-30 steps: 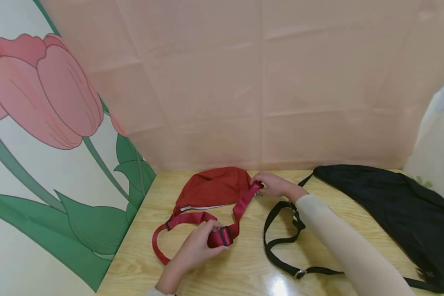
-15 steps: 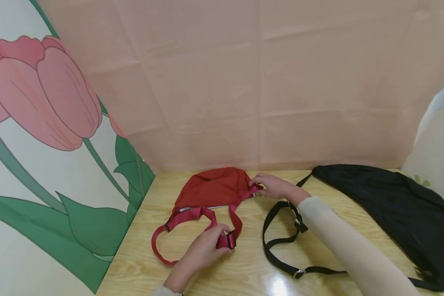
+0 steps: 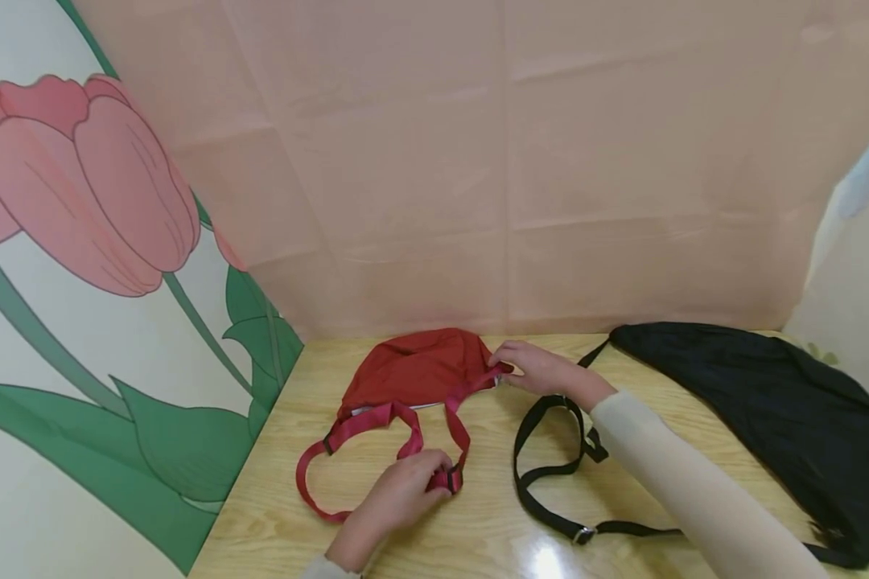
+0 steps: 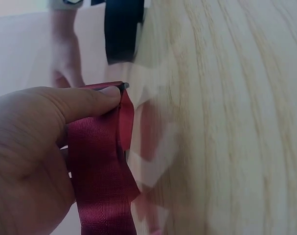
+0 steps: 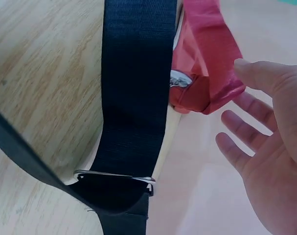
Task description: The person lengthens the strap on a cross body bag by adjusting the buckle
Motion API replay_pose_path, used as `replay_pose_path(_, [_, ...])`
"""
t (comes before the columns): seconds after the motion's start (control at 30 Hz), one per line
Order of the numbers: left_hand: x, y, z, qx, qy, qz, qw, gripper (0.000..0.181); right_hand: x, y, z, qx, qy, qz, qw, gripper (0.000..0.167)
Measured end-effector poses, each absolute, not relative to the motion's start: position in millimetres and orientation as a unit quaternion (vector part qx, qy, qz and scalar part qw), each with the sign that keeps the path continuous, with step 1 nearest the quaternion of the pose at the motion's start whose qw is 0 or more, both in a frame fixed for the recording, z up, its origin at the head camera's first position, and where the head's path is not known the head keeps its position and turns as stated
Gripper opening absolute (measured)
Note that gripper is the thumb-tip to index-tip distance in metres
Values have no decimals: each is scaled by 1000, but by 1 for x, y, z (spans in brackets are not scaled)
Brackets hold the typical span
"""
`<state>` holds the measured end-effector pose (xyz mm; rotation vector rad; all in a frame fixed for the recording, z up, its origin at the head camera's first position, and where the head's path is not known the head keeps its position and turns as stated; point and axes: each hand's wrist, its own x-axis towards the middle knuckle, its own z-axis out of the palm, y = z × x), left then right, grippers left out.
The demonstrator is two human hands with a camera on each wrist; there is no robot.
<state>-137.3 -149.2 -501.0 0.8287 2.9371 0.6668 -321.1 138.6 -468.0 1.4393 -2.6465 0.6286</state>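
Observation:
A red waist bag point(image 3: 420, 366) lies on the table against the back wall covering. Its crimson strap point(image 3: 362, 420) loops toward the front. My left hand point(image 3: 404, 492) pinches the strap near a black slider buckle point(image 3: 450, 480), low over the tabletop. In the left wrist view, the thumb presses on the folded webbing point(image 4: 97, 166). At the bag's right end, my right hand point(image 3: 539, 368) pinches the strap between thumb and index finger. The right wrist view shows that strap end point(image 5: 219, 54) beside a silvery zipper pull point(image 5: 180, 78), with the other fingers loosely curled.
A black bag point(image 3: 760, 402) lies on the right. Its black strap point(image 3: 543, 507), with a metal adjuster point(image 3: 584, 535), curls between the two bags, partly beneath my right forearm. A tulip-patterned panel point(image 3: 116, 185) stands along the left edge of the wooden table point(image 3: 261, 515).
My left hand has moved slightly right and down with the strap and slider. The strap between the hands now lies lower and slacker. My right hand has stayed at the bag's end.

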Motion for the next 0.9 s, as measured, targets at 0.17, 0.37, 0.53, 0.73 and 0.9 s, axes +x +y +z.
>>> replay_pose_path(0.17, [-138, -148, -501, 269, 940, 207, 21, 20, -313, 138, -462, 472, -858, 196, 48, 25])
replay_pose_path(0.37, [-140, -146, -501, 281, 938, 201, 38, 18, -300, 137, -456, 479, -854, 194, 58, 26])
replay_pose_path(0.53, [-143, -149, -496, 297, 937, 182, 41, 16, -289, 133, -452, 477, -858, 186, 48, 26])
replay_pose_path(0.73, [-148, -163, -477, 308, 934, 167, 67, 20, -270, 127, -447, 455, -868, 198, 10, 34])
replay_pose_path(0.9, [-157, -176, -447, 313, 935, 155, 66, 23, -253, 122, -444, 434, -876, 208, -10, 40])
